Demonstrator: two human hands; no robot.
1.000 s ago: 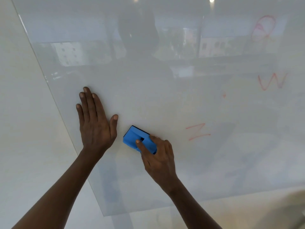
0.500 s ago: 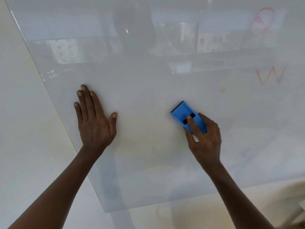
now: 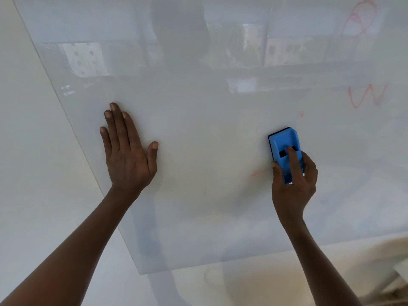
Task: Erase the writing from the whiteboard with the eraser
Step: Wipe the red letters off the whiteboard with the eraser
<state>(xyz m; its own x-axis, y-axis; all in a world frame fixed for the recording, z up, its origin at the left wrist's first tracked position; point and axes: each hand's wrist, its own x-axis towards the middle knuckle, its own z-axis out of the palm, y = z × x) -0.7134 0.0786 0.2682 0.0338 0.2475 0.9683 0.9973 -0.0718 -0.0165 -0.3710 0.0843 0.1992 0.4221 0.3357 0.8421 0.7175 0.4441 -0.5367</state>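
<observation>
Blue plastic with a dark felt underside, the eraser [image 3: 286, 151] is sitting pressed flat to the glossy whiteboard [image 3: 198, 96], the right hand [image 3: 292, 184] clamping thumb and fingers around its blocky body, probably so the pad is bearing evenly. A faint red stroke [image 3: 260, 172] is showing just beside the thumb, and a red W [image 3: 366, 96] and a red loop [image 3: 358, 18] are waiting higher up. The left hand [image 3: 128, 151] is lying flat, fingers loosely together, holding nothing, seemingly bracing the slick panel.
</observation>
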